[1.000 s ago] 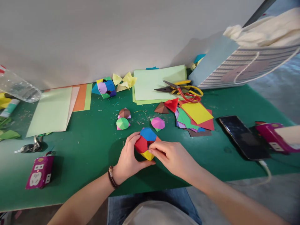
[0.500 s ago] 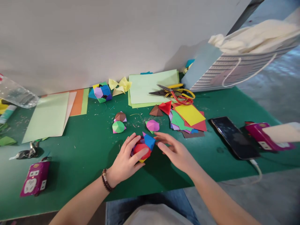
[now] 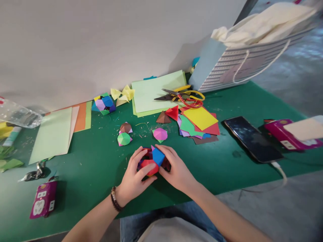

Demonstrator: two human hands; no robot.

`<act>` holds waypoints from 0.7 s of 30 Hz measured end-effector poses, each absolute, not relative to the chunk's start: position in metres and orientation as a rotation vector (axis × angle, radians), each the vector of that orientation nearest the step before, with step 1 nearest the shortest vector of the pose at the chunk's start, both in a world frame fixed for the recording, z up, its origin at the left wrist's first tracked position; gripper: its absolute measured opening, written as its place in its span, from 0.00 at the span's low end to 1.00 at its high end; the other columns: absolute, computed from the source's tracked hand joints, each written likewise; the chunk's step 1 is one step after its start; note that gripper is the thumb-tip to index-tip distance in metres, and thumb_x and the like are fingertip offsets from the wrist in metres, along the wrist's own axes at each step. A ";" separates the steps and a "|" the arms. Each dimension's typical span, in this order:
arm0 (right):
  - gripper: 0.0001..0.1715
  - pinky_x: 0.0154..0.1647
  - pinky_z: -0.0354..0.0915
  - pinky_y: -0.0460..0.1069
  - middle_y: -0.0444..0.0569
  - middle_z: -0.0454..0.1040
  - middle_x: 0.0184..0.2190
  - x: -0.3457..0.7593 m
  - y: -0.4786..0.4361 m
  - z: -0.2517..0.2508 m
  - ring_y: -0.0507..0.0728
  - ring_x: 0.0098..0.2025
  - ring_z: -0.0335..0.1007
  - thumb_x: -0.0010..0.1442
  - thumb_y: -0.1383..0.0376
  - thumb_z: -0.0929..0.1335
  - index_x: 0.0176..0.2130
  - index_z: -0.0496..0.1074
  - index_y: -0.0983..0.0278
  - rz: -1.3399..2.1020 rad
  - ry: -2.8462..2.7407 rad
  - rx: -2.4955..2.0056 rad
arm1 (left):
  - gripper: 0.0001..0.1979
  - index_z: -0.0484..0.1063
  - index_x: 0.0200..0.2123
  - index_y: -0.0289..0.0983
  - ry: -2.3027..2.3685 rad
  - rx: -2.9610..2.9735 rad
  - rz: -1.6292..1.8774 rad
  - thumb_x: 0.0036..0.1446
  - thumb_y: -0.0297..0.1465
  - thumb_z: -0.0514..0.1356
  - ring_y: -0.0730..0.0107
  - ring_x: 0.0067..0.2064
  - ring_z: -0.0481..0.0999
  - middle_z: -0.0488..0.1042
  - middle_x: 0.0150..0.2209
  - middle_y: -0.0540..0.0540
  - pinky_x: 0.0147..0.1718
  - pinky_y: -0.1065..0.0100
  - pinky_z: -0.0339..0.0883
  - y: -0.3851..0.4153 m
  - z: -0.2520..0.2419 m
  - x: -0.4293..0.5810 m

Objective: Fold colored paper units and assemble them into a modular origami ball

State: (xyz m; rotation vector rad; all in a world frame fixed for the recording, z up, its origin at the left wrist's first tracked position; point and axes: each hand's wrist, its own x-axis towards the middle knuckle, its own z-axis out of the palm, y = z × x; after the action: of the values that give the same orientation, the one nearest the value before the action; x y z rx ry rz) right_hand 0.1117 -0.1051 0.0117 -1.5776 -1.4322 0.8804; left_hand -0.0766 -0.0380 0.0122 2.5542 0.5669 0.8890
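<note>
Polyhedron (image 3: 156, 157) of coloured paper sits right against the left hand (image 3: 132, 179), clamped in its fingers; the right hand (image 3: 179, 170) grips the opposite side, equally near; I see no long axis.

Green tabletop (image 3: 83, 161), black phone (image 3: 252, 139), two purple socket boxes (image 3: 43, 199), brown paper pyramid (image 3: 163, 118)

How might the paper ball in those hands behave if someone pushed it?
The ball is probably light, as its panels look like folded paper. It may dent under a hard push, since dark gaps show between some panels. On the table it might roll briefly, then settle: it is roundish but flat-faced.
</note>
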 end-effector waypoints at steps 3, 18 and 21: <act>0.41 0.48 0.74 0.59 0.59 0.59 0.62 0.108 -0.103 0.005 0.63 0.53 0.71 0.56 0.73 0.65 0.66 0.55 0.56 0.848 -1.406 -1.550 | 0.20 0.67 0.50 0.40 0.585 2.607 0.861 0.56 0.28 0.66 0.43 0.68 0.58 0.62 0.61 0.35 0.56 0.37 0.67 -0.043 0.012 -0.075; 0.39 0.59 0.67 0.65 0.58 0.60 0.62 0.108 -0.099 -0.006 0.67 0.65 0.60 0.58 0.73 0.65 0.65 0.56 0.54 0.623 -1.433 -1.595 | 0.21 0.66 0.53 0.38 0.589 2.697 0.826 0.56 0.30 0.66 0.42 0.69 0.55 0.58 0.63 0.33 0.60 0.34 0.60 -0.056 0.012 -0.074; 0.39 0.57 0.70 0.64 0.57 0.61 0.61 0.115 -0.098 -0.006 0.66 0.63 0.62 0.58 0.74 0.64 0.65 0.56 0.53 0.641 -1.478 -1.554 | 0.30 0.61 0.60 0.39 0.623 2.598 0.846 0.56 0.32 0.67 0.39 0.70 0.53 0.56 0.64 0.32 0.59 0.34 0.61 -0.062 0.014 -0.075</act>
State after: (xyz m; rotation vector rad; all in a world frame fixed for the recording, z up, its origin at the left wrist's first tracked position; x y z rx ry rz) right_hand 0.1147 -0.0978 -0.0060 -1.5540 -1.4776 0.6414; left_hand -0.0752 -0.0615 0.0141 2.5985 0.6232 0.8456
